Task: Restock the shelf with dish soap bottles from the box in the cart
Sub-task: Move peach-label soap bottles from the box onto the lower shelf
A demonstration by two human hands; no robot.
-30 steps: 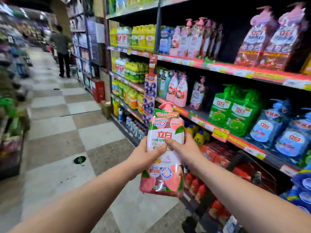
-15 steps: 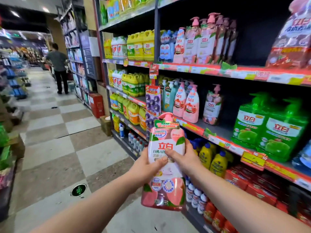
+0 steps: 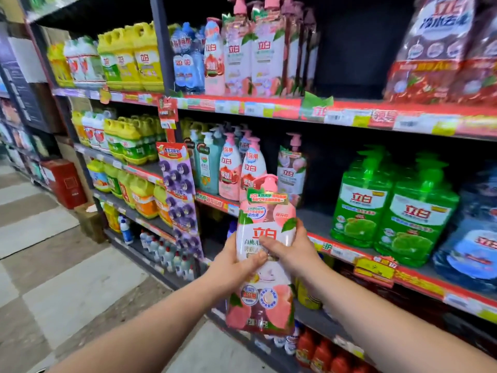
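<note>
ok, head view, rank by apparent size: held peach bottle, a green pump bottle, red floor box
1. peach dish soap bottle, nearest the camera
2. green pump bottle, close in area, so unsure
3. red box, clearly smallest, farthest

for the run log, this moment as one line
held: pink soap bottle, upright | left hand: grips middle | right hand: grips middle | placed: not yet | behind: shelf gap
</note>
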